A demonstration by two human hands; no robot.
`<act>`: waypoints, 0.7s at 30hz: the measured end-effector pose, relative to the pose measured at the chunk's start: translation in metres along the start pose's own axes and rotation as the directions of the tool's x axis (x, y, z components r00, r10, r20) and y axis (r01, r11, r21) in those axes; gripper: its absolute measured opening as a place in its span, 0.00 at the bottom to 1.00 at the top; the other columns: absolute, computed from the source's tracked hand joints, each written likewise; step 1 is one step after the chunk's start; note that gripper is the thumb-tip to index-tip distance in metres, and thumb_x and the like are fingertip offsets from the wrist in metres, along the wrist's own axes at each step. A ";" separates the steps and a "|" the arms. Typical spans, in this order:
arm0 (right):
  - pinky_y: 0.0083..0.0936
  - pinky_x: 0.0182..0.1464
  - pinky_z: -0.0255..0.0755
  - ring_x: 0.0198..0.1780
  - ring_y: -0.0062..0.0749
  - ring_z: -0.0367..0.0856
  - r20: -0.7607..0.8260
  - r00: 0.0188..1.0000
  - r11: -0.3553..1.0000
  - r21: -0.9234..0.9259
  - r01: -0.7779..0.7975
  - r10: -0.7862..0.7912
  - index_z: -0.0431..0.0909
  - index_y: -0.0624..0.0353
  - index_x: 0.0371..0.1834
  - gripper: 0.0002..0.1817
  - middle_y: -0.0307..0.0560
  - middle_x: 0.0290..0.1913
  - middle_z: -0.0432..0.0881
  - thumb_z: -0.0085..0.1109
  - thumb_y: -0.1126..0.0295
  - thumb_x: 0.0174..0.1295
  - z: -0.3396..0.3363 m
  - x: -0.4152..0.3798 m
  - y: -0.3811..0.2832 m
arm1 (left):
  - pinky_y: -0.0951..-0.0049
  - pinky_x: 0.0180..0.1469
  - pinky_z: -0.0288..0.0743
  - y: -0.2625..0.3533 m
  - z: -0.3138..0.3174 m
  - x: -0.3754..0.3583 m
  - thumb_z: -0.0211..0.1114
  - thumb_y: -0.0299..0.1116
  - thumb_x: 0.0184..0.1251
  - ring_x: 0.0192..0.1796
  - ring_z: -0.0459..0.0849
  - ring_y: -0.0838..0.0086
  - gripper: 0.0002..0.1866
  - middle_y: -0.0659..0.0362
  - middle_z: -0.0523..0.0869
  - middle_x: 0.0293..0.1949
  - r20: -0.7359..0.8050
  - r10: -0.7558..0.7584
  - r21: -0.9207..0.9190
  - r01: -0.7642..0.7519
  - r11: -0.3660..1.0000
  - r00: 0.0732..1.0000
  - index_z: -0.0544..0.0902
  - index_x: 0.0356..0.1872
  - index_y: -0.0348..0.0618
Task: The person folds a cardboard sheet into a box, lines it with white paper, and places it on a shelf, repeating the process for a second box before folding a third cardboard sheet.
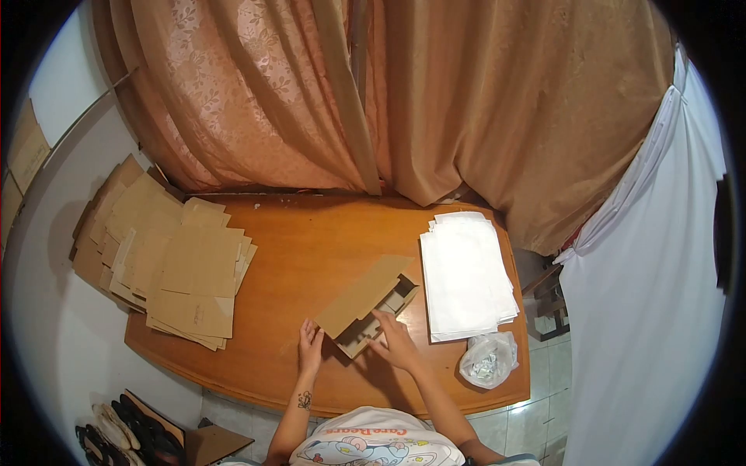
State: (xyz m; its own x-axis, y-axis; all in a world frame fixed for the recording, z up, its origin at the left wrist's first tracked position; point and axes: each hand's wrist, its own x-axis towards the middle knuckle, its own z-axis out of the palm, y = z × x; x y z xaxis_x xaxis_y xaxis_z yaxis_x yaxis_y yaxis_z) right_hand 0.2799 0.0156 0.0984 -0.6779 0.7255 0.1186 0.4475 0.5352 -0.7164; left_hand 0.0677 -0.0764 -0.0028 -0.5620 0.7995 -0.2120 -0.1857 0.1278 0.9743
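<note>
A brown cardboard box (364,297) lies at a slant near the middle of the wooden table, its lid raised along the far left side and its inside partly showing. At the box's near left corner is my left hand (311,347), its fingers bent against the cardboard. My right hand (395,342) is at the near right side, with fingers apart and the fingertips at the box's open edge. Pale pieces inside the box are too small to make out.
Flat cardboard sheets (194,264) are piled on the table's left. White paper sheets (466,272) form a stack on the right, with a clear plastic bag (488,361) of small items just below. Curtains (466,93) hang behind the table (287,233). Shoes (128,431) sit at lower left.
</note>
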 end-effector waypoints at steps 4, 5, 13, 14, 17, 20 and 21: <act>0.41 0.59 0.64 0.60 0.53 0.67 -0.064 0.998 1.000 0.009 0.002 -0.002 0.51 0.56 0.73 0.40 0.59 0.63 0.65 0.60 0.69 0.57 -0.014 0.018 0.007 | 0.64 0.68 0.59 0.003 0.011 -0.004 0.54 0.36 0.73 0.69 0.64 0.60 0.27 0.44 0.62 0.67 -0.116 -0.108 -0.087 0.098 0.991 0.987 0.57 0.67 0.39; 0.41 0.59 0.64 0.60 0.53 0.67 -0.073 0.997 1.000 0.009 0.001 0.000 0.51 0.56 0.73 0.40 0.59 0.63 0.65 0.60 0.69 0.57 -0.016 0.026 0.009 | 0.64 0.68 0.60 0.005 0.013 -0.004 0.54 0.37 0.73 0.67 0.66 0.60 0.26 0.45 0.66 0.65 -0.159 -0.171 -0.167 0.145 0.975 0.972 0.58 0.66 0.39; 0.43 0.63 0.62 0.66 0.52 0.61 -0.058 0.984 0.927 -0.350 0.136 -0.166 0.53 0.41 0.73 0.42 0.51 0.69 0.59 0.61 0.72 0.54 -0.015 0.126 0.029 | 0.60 0.67 0.59 0.007 0.025 0.002 0.58 0.29 0.66 0.67 0.63 0.55 0.26 0.46 0.64 0.62 -0.143 0.000 0.270 0.039 0.962 0.990 0.61 0.62 0.40; 0.46 0.64 0.61 0.66 0.53 0.61 -0.039 0.990 0.893 -0.438 0.101 -0.132 0.53 0.39 0.73 0.43 0.50 0.70 0.58 0.62 0.71 0.53 -0.008 0.135 0.042 | 0.59 0.68 0.58 0.001 0.025 0.001 0.61 0.27 0.62 0.68 0.61 0.53 0.28 0.44 0.63 0.63 -0.111 0.092 0.393 -0.041 0.919 0.990 0.61 0.63 0.40; 0.52 0.64 0.60 0.67 0.53 0.59 -0.014 0.999 0.824 -0.566 0.021 -0.035 0.53 0.36 0.72 0.43 0.48 0.71 0.56 0.63 0.70 0.52 0.012 0.146 0.080 | 0.58 0.69 0.56 -0.001 0.021 -0.001 0.65 0.24 0.54 0.71 0.57 0.48 0.38 0.41 0.59 0.67 -0.001 0.214 0.572 -0.175 0.801 0.977 0.59 0.68 0.41; 0.56 0.64 0.59 0.68 0.53 0.59 -0.024 0.999 0.782 -0.621 -0.052 0.047 0.54 0.34 0.72 0.43 0.44 0.72 0.55 0.62 0.71 0.52 0.030 0.134 0.112 | 0.63 0.70 0.55 -0.016 0.011 0.006 0.63 0.21 0.54 0.73 0.55 0.50 0.46 0.42 0.50 0.73 0.133 0.133 0.530 -0.184 0.828 0.982 0.49 0.74 0.47; 0.58 0.64 0.58 0.68 0.52 0.59 -0.047 0.997 0.766 -0.638 -0.080 0.064 0.54 0.33 0.71 0.42 0.42 0.72 0.55 0.62 0.72 0.52 0.029 0.129 0.111 | 0.63 0.70 0.55 -0.015 0.009 0.010 0.63 0.21 0.54 0.73 0.55 0.50 0.46 0.42 0.50 0.73 0.133 0.132 0.528 -0.183 0.829 0.982 0.49 0.74 0.47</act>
State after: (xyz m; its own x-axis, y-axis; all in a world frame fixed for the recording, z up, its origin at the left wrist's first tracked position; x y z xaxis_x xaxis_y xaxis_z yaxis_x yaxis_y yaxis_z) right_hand 0.2250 0.1561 0.0142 -0.6194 0.7781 0.1044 0.7690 0.6281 -0.1190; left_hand 0.0724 -0.0654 -0.0187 -0.4690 0.8805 -0.0697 0.3748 0.2698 0.8870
